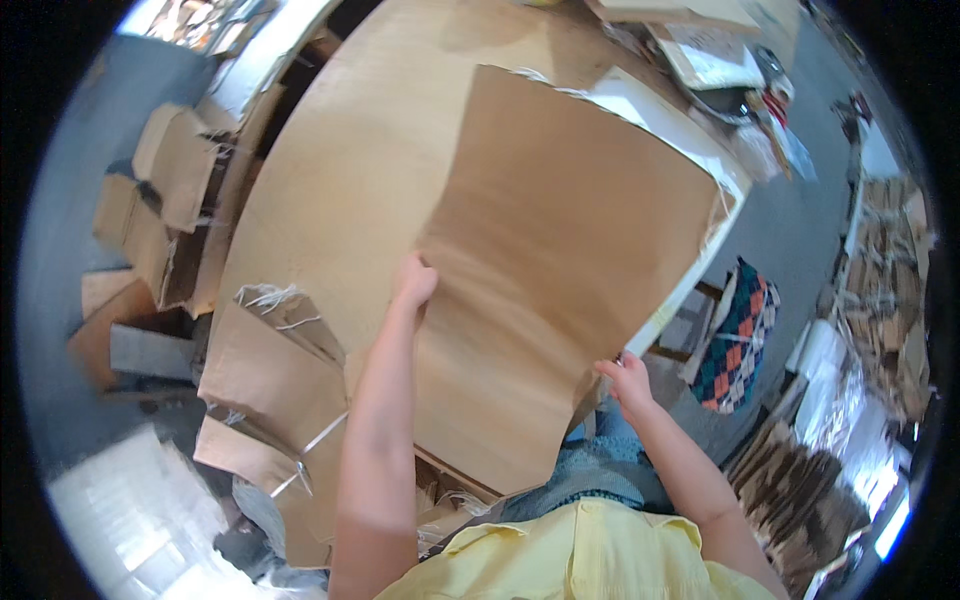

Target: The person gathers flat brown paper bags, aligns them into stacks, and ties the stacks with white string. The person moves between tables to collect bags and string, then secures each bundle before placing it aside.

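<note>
A large brown paper bag [560, 220] lies flattened and slightly bowed in front of me, partly over the table and reaching down to my lap. White cord shows along its far edge and at its far right corner. My left hand [415, 281] is closed on the bag's left edge, about halfway along. On the opposite side, my right hand [627, 380] pinches the right edge closer to my body. A small dark spot shows at the right fingertips; I cannot make out what it is. Beneath the bag's right side, a white sheet or board [690, 270] sticks out.
Tied brown paper bags [275, 370] with white cords sit left of my left forearm. The wooden table [330, 170] curves around ahead. Papers and plastic clutter [715, 65] its far right corner. A stool with an argyle-patterned cloth [738, 340] stands at right, near stacked bundles [800, 490].
</note>
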`<state>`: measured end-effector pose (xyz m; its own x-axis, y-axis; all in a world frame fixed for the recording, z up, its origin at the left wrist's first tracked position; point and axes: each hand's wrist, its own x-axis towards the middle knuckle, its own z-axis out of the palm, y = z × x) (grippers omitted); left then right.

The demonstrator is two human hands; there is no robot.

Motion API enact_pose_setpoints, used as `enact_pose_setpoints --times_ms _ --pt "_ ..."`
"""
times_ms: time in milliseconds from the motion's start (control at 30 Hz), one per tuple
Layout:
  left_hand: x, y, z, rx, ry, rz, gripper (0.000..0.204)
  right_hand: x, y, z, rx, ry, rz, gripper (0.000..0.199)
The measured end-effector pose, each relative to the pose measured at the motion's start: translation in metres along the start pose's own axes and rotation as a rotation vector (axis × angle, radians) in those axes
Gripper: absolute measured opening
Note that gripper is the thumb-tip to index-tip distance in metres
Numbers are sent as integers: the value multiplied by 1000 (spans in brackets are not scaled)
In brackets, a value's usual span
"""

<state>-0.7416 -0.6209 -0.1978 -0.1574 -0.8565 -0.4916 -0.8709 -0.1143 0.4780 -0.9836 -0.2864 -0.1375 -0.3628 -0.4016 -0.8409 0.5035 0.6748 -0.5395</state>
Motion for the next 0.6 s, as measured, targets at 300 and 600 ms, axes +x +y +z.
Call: enact_pose_setpoints --times_ms 300,600 --pt "-4 22 -9 199 -36 -1 38 10 -19 -11 -601 -49 29 52" --pt "-141 184 -8 -207 -1 251 52 -28 -123 -173 -1267 -118 -745 26"
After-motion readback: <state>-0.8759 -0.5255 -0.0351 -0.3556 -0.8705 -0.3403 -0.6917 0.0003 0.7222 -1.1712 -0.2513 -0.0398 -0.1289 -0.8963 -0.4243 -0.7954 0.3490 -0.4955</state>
